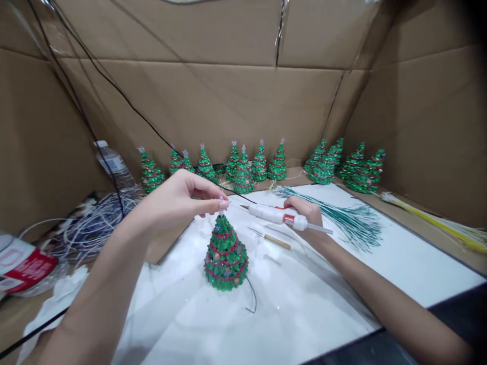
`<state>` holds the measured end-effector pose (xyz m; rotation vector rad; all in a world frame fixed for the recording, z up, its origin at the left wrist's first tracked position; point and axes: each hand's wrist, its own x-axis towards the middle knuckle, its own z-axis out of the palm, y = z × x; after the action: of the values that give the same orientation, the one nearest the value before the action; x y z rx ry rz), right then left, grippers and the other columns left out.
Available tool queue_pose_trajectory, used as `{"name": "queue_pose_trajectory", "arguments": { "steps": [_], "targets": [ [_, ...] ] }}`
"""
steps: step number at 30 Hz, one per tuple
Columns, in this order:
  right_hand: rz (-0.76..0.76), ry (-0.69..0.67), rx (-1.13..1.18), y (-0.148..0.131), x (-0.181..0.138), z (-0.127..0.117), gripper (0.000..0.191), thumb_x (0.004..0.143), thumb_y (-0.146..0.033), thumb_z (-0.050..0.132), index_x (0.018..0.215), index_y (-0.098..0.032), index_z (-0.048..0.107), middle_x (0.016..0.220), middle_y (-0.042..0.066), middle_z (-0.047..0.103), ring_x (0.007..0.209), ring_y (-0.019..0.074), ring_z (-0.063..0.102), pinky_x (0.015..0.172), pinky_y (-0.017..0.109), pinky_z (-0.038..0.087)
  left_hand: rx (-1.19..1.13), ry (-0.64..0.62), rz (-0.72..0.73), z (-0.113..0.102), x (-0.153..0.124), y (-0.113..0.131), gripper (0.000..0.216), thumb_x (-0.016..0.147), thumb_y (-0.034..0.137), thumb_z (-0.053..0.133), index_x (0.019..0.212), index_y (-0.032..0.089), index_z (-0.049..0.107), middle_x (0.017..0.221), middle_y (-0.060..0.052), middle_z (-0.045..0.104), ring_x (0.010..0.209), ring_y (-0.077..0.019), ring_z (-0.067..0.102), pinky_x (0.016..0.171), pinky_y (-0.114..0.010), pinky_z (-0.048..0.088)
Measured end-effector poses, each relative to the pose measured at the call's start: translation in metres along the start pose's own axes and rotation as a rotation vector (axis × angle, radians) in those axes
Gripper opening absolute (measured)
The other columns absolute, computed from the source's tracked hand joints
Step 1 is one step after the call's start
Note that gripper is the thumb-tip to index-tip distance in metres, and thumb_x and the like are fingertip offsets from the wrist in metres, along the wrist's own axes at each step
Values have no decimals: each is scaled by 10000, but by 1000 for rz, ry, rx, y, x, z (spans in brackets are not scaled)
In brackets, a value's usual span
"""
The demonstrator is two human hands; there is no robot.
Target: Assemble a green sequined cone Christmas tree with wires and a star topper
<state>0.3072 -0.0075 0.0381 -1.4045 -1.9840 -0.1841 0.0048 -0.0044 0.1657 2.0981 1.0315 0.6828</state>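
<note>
Green beaded miniature Christmas tree (225, 254), banded with red garland and dotted with small ornaments, stands upright on the white tabletop (312, 299) directly before the person, near the middle of the work surface. Left hand (178, 198) is raised over the tree; its fingers (216, 203) are pinched together on a small clear topper piece at the very tip. Right hand (309, 213) rests on the tabletop to the right of the tree, fingers wrapped round a white glue gun with red trigger (279, 215), whose nozzle points left toward the treetop but stands apart from it.

A wooden-handled pick tool (271, 238) lies just behind the tree. A bundle of green wire stems (338, 213) fans out further right, with yellow stems (441, 225) near the right cardboard wall. A row of finished green beaded trees (262, 162), each with a topper, lines the back wall. A tangle of white wire (87, 228) and a plastic water bottle (112, 162) sit at left.

Assessment: the tree body and garland appear complete; the topper is being seated and looks not yet released. A loose black wire (251, 296) at the base remains untidied.
</note>
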Motion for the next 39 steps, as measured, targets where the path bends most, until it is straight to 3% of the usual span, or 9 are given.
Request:
{"name": "queue_pose_trajectory", "arguments": {
  "steps": [7, 12, 22, 32, 39],
  "targets": [
    [-57, 181, 123, 3, -7, 11, 93, 746, -287, 539, 700, -207, 527, 626, -2, 559, 553, 141, 504, 556, 256, 370, 171, 31, -74, -4, -6, 11, 253, 697, 443, 708, 757, 208, 778, 678, -20, 721, 635, -154, 634, 498, -191, 461],
    [-72, 264, 222, -6, -12, 12, 141, 717, -241, 611, 652, -218, 488, 555, -40, 495, 477, 117, 439, 490, 252, 338, 146, 11, -65, -4, -8, 12, 217, 694, 409, 714, 766, 212, 770, 691, -12, 727, 661, -150, 656, 535, -179, 491],
    [-14, 339, 247, -37, -22, -1, 158, 668, -149, 618, 719, -218, 486, 620, -42, 504, 531, 123, 446, 491, 249, 342, 112, -67, -54, -11, -9, 3, 272, 734, 430, 676, 873, 210, 757, 754, -20, 733, 719, -171, 681, 619, -203, 526],
    [-19, 354, 224, -61, -18, -6, 114, 664, -190, 585, 697, -219, 480, 591, -54, 468, 486, 111, 405, 480, 248, 320, 165, -38, 4, -10, -8, 8, 260, 755, 428, 663, 832, 198, 756, 599, -7, 654, 548, -109, 575, 454, -173, 413],
    [0, 318, 232, -72, -22, -6, 95, 675, -214, 565, 713, -207, 478, 585, -58, 461, 476, 94, 402, 469, 226, 316, 132, -25, -6, -8, -3, 4, 271, 722, 460, 691, 757, 195, 736, 576, 3, 610, 526, -97, 513, 433, -172, 368]
  ]
}}
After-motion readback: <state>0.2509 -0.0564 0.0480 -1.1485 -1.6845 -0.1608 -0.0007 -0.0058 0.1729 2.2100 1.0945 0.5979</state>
